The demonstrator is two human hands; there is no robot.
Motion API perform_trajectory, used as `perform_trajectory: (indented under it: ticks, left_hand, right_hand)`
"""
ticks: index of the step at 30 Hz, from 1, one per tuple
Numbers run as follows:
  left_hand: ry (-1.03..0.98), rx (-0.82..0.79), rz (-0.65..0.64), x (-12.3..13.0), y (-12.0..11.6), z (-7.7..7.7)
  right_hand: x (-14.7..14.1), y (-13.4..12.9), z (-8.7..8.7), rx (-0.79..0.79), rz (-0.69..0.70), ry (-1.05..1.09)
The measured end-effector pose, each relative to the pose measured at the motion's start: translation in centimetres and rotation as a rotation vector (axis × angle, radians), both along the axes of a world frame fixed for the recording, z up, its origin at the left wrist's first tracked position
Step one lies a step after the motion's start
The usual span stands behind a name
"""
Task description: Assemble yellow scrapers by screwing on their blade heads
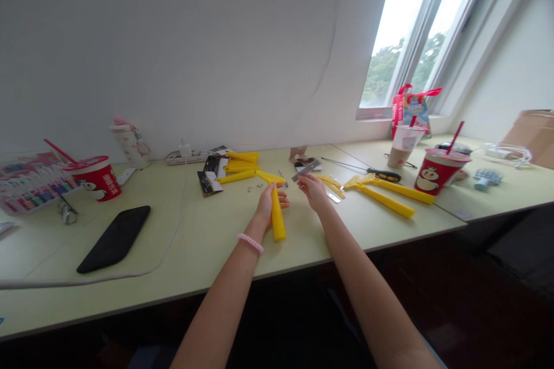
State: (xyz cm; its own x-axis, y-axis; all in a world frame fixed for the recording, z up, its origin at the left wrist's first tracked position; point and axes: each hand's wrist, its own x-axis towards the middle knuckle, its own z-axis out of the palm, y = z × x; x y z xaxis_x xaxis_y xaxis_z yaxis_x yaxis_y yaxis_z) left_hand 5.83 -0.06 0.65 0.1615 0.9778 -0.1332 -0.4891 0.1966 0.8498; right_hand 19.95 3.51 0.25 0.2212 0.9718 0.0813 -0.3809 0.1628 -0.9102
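Observation:
My left hand point(267, 206) is closed round a yellow scraper handle point(278, 216), whose wider head points away from me. In my right hand point(312, 189) a flat metal blade point(306, 169) is pinched by one end, a little to the right of the scraper's head and apart from it. More yellow scrapers point(385, 196) lie on the table to the right, and loose yellow handles point(240, 167) are grouped at the back left beside black-and-white packaging cards point(210, 176). Tiny metal pieces point(250, 189) rest left of my left hand. Another blade point(334, 198) lies beyond my right wrist.
A screwdriver point(384, 175) lies behind the scrapers, near a red cup point(441, 172) and a clear cup point(403, 147). Leftward are a black phone point(115, 239), another red cup point(97, 179), a pen box point(38, 184) and a white cable point(173, 230). The table's front edge point(294, 268) runs below my wrists.

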Motion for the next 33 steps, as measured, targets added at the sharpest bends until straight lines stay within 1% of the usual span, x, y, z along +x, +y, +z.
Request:
perform_trajectory:
  ticks: [4,9,15,19,21,24,26,33]
  left_hand:
    - [0.011,0.007,-0.007,-0.06,0.18,-0.20]
    - [0.026,0.015,-0.053,-0.11,0.10,-0.32]
    - [0.049,0.026,-0.112,-0.11,-0.06,-0.38]
    - [0.048,0.015,-0.086,-0.12,0.02,-0.32]
    - [0.056,0.009,-0.077,-0.12,0.04,-0.26]
    - [0.064,0.003,-0.078,-0.10,0.00,-0.19]
    - [0.062,0.004,-0.080,-0.11,-0.03,-0.18]
    - [0.064,0.012,-0.072,-0.20,0.03,-0.33]
  right_hand:
    - [-0.29,-0.31,0.02,0.060,0.010,0.019]
    - [-0.52,-0.44,0.10,0.116,0.039,0.094]
    - [-0.63,-0.58,0.38,0.120,0.105,0.167]
    - [-0.64,-0.55,0.79,0.094,0.084,0.263]
    - [-0.56,-0.48,0.80,0.107,0.056,0.233]
    - [-0.33,-0.40,0.56,0.143,-0.028,0.147]
    - [-0.18,-0.40,0.41,0.149,-0.057,0.132]
    - [-0.28,-0.90,0.77,0.105,-0.049,0.207]
